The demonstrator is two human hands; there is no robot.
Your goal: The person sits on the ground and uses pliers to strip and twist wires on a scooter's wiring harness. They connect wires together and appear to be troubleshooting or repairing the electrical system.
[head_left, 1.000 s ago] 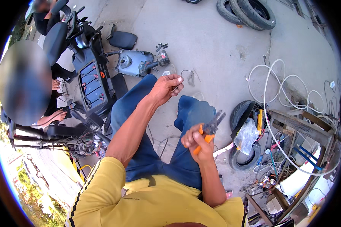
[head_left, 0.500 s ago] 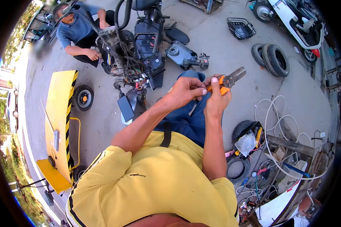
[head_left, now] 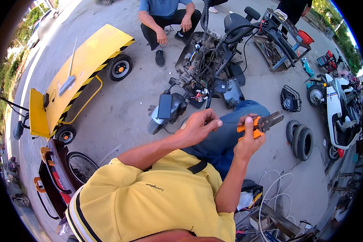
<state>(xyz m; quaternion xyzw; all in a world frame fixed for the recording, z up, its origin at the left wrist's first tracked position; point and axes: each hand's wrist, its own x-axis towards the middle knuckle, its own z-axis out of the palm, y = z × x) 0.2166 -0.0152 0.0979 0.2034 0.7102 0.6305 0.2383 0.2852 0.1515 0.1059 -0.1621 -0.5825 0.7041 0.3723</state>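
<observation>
Your left hand (head_left: pixel 199 128) pinches a wire (head_left: pixel 230 122) between thumb and finger; your right hand (head_left: pixel 249 141) wraps the pliers (head_left: pixel 263 124); the wire, stretched between the hands before your jeans (head_left: pixel 238 151), should prove light and bendable, best taken between fingertips

The left hand (head_left: pixel 199 127) is held in a pinch; near it but apart, the right hand (head_left: pixel 249 140) is curled into a grip.
</observation>
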